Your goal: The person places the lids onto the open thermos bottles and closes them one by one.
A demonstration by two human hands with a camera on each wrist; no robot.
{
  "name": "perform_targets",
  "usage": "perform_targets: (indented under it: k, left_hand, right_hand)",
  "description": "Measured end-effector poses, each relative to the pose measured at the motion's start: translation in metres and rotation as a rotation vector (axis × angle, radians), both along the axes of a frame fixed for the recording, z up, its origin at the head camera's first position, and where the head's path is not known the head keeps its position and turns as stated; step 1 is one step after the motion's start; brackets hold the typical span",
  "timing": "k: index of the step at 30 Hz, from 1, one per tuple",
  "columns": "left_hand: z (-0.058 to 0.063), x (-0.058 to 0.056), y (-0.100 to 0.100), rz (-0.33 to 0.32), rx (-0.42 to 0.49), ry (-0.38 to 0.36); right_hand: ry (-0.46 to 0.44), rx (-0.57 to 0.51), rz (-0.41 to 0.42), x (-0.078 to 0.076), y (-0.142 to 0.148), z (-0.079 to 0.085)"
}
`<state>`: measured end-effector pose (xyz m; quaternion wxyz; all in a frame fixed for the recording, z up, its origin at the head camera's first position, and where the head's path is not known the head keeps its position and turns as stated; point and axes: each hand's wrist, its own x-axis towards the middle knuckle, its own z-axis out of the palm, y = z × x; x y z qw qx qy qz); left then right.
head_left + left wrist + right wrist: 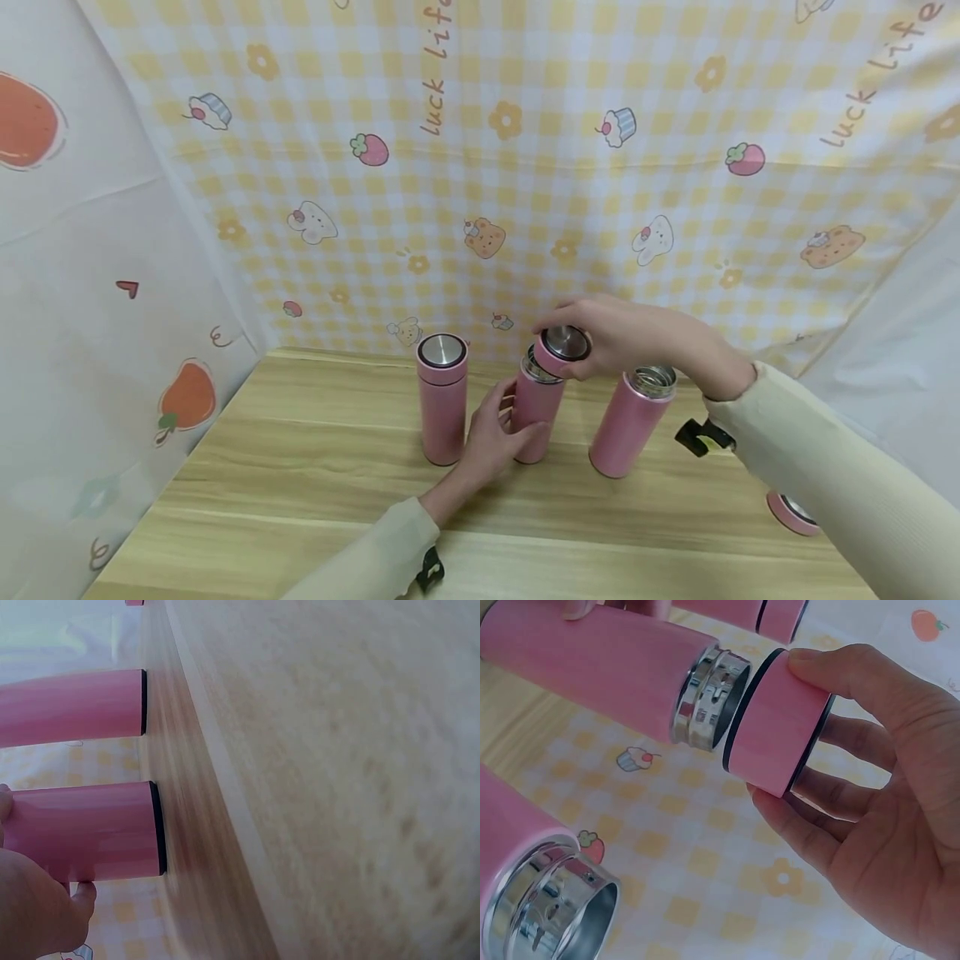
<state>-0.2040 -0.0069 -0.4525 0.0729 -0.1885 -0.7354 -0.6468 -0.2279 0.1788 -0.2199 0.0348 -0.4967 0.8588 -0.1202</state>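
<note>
A pink thermos bottle stands in the middle, its threaded metal neck bare. My left hand grips its body from the left, thumb in front; in the left wrist view that hand holds the bottle with its black base on the table. Above and slightly right of the neck, my right hand pinches a pink lid with a steel top between thumb and fingers. The lid sits tilted and off the neck's axis; whether it touches the rim I cannot tell.
A capped pink bottle stands left of the hands. To the right is an uncapped bottle, under the right forearm. Another pink lid lies near the right sleeve. The wooden table meets a yellow checked cloth behind.
</note>
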Motion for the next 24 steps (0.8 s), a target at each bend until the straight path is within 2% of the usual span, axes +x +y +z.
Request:
perform_targets:
  k: [12, 24]
  left_hand:
    - [0.002, -0.001, 0.001, -0.004, 0.006, -0.003]
    - [0.002, 0.001, -0.001, 0.004, -0.011, -0.032]
  right_hand:
    - [0.02, 0.052, 0.012, -0.016, -0.009, -0.005]
    - [-0.037, 0.099, -0.04, -0.02, -0.014, -0.005]
